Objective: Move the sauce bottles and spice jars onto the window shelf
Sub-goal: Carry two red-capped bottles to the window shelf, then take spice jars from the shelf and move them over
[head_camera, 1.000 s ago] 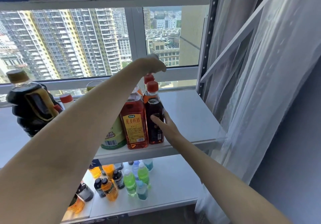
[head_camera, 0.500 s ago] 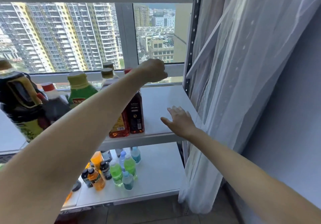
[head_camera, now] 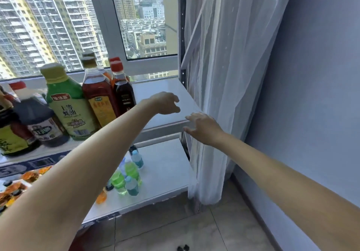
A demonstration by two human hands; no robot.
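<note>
My left hand [head_camera: 165,102] hangs over the bare right part of the window shelf [head_camera: 155,92], fingers loosely curled and gripping nothing. My right hand [head_camera: 202,129] is at the shelf's front right corner, fingers spread and relaxed, also empty; I cannot tell whether the fingertips touch the edge. The two hands are near each other but apart.

From the head camera, the sauce bottles stand in a cluster on the left part of the shelf, upright. Nearest my left forearm is a dark bottle [head_camera: 123,92] with a red cap, just beside an amber bottle [head_camera: 97,94] with a gold cap. Left of those is a green bottle [head_camera: 68,106] with a yellow-green cap, then a dark jug [head_camera: 37,118] with a red cap. At the far left edge another dark bottle [head_camera: 7,131] is partly cut off. More caps show behind the front row, too hidden to tell apart.

On the lower shelf [head_camera: 165,165], small green and blue bottles [head_camera: 126,176] stand grouped. A sheer curtain [head_camera: 220,75] hangs to the right of the shelving.
</note>
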